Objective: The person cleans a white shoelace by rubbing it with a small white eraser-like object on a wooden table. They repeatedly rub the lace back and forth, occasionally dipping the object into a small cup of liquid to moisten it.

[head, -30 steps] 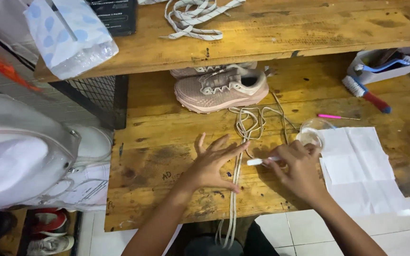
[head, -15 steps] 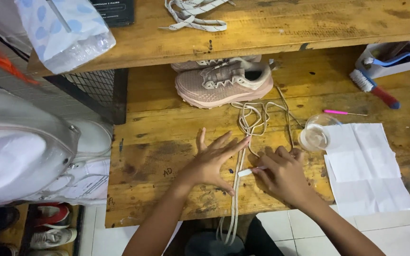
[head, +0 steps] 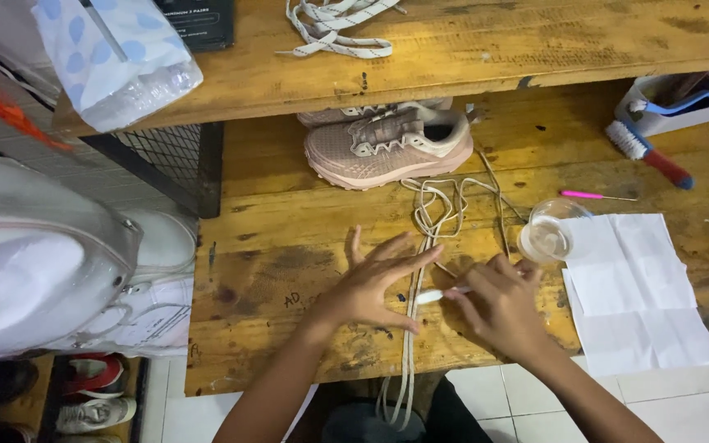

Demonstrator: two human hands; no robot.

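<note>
Lace: (head: 417,308) a long cream shoelace lies on the wooden bench, tangled in loops near the shoe, then runs straight toward the person and hangs over the front edge.
Left hand: (head: 375,283) flat on the bench with fingers spread wide, fingertips pressing on the straight run of the lace.
Right hand: (head: 498,303) fingers pressed together, pinching a small white tool (head: 432,295) whose tip touches the lace just beside the left fingertips.
Cup: (head: 547,234) a clear plastic cup stands just beyond the right hand, at the corner of the paper.
Paper: (head: 642,295) a white creased sheet lies to the right of the hand.
Shoe: (head: 387,148) a pink sneaker without laces sits on its sole past the loops, under the shelf edge.
Shelf: (head: 494,49) a wooden board above, carrying a second bundle of laces (head: 334,25).
Brush: (head: 646,152) a red-handled brush lies far right, near a thin pink stick (head: 596,195).
</note>
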